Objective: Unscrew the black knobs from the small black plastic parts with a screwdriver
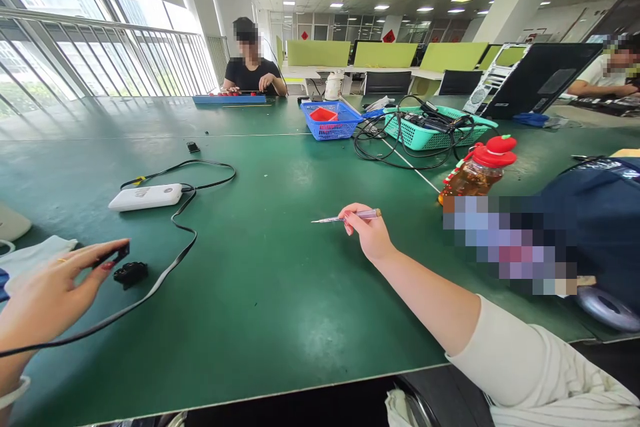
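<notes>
In my right hand (369, 232) is a slim screwdriver (369, 214) with a clear handle, its thin metal tip pointing left above the green table (260, 260). At the left, my left hand (55, 287) pinches a small flat black plastic piece (118, 253) between thumb and fingers. Close beside those fingertips, a small black part (131, 274) rests on the table. A black cable (173, 265) runs past my left hand up to a white power bank (146, 197). Farther back lies another small black piece (193, 147).
Blue basket (333, 127) and green basket (425, 137) with tangled black cables stand toward the back. A red-lidded bottle (480, 167) and dark blue fabric (590, 213) are at right. Across the table sits a person (253, 70) behind a blue tray (230, 99); another person (607, 70) is far right.
</notes>
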`<state>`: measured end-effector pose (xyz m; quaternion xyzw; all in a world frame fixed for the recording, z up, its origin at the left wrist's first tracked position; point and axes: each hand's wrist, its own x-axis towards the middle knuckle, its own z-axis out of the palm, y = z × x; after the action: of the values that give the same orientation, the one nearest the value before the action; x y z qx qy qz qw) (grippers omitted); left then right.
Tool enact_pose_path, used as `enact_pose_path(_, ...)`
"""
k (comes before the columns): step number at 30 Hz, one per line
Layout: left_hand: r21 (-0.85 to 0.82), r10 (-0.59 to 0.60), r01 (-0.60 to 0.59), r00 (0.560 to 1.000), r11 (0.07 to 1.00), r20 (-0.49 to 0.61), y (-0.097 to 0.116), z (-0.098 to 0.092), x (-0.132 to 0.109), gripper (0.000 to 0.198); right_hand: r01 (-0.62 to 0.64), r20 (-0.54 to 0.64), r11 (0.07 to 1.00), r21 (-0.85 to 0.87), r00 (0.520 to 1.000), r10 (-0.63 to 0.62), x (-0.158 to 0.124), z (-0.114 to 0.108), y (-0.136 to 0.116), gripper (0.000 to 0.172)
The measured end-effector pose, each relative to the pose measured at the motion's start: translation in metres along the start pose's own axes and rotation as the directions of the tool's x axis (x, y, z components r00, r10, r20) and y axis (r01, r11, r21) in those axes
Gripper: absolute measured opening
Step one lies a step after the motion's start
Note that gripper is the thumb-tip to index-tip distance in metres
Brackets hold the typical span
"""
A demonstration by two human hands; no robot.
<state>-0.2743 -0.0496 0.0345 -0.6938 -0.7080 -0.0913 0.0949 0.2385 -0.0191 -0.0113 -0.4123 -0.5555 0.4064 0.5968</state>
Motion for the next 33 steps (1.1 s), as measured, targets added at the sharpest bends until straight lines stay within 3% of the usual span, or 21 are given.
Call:
enact_pose_path(3,-0.024,0.154,-0.154,0.987,0.988,0.044,0.01,0.004,-0.011,0.052,-0.002,0.005,1.0,-0.009,1.0,0.002,0.001,0.0,0.001,0.023)
enact_pose_path(6,-0.013,0.176,-0.175,0.984,0.984,0.037,0.018,0.007,-0.014,0.055,-0.007,0.001,1.0,-0.017,1.0,0.007,0.001,0.0,0.003,0.022)
enact_pose_path(10,-0.06,0.148,-0.143,0.985,0.988,0.089,0.024,0.005,-0.013,0.057,-0.003,-0.006,1.0,-0.016,1.0,0.003,0.0,-0.001,0.002,0.022)
enact_pose_path(13,-0.095,0.066,-0.051,0.984,0.994,0.163,0.026,0.001,-0.013,0.059,-0.009,-0.01,1.0,-0.015,1.0,0.008,0.0,0.0,0.0,0.022)
enact_pose_path(18,-0.008,-0.07,0.072,0.986,0.997,0.149,0.02,0.0,-0.014,0.05,-0.011,-0.01,1.0,-0.024,1.0,0.011,0.0,0.001,-0.002,0.023)
enact_pose_path(21,-0.054,-0.017,0.025,0.99,0.998,0.142,0.029,-0.001,-0.025,0.042,-0.008,-0.019,0.999,-0.038,1.0,0.007,0.0,0.002,-0.002,0.024)
enact_pose_path(23,-0.167,0.109,-0.088,0.987,0.982,0.122,0.05,-0.007,-0.041,0.036,0.0,-0.024,0.999,-0.043,1.0,-0.001,0.0,0.001,-0.003,0.025)
enact_pose_path(25,-0.329,0.295,-0.229,0.94,0.916,0.17,0.085,-0.017,-0.058,0.03,0.006,-0.017,0.998,-0.055,1.0,-0.007,-0.001,0.002,-0.003,0.025)
enact_pose_path(27,-0.449,0.518,-0.376,0.818,0.811,0.251,0.127,-0.028,-0.07,0.031,0.013,0.002,0.997,-0.081,1.0,-0.013,-0.002,0.002,-0.004,0.026)
enact_pose_path(29,-0.525,0.66,-0.482,0.716,0.702,0.227,0.169,-0.037,-0.07,0.031,0.034,0.008,0.991,-0.127,0.999,-0.033,-0.003,0.003,-0.005,0.025)
enact_pose_path(30,-0.546,0.701,-0.516,0.685,0.66,0.2,0.188,-0.038,-0.064,0.03,0.054,-0.001,0.985,-0.167,0.999,-0.055,-0.003,0.004,-0.006,0.024)
enact_pose_path(31,-0.552,0.723,-0.542,0.67,0.633,0.171,0.205,-0.037,-0.056,0.031,0.082,-0.01,0.972,-0.22,0.996,-0.086,-0.004,0.005,-0.007,0.021)
enact_pose_path(33,-0.528,0.694,-0.547,0.71,0.649,0.118,0.236,-0.029,-0.033,0.035,0.163,-0.004,0.925,-0.344,0.985,-0.175,-0.005,0.006,-0.009,0.016)
